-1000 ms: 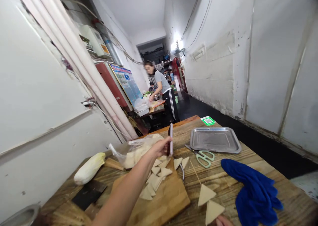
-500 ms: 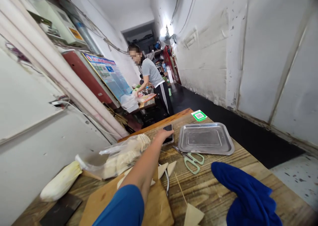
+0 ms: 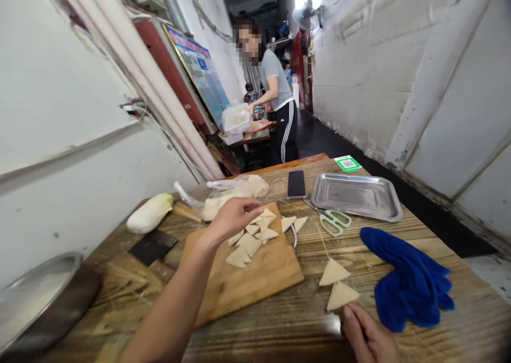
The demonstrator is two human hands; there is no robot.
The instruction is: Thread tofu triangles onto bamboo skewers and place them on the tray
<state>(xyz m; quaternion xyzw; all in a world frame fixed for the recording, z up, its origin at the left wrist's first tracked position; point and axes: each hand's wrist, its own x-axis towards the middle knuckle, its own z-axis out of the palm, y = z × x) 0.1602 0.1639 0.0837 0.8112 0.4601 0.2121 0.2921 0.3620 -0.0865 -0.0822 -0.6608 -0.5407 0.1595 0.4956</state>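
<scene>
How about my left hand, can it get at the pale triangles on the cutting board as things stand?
Probably yes: the left hand is close to the pale triangles, apparently empty, with nothing visible lying over them.

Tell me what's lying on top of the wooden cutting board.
Pale triangular pieces, some overlapping, lie on the cutting board. The left hand and forearm cover part of its left side; whatever is behind them can't be seen.
</scene>
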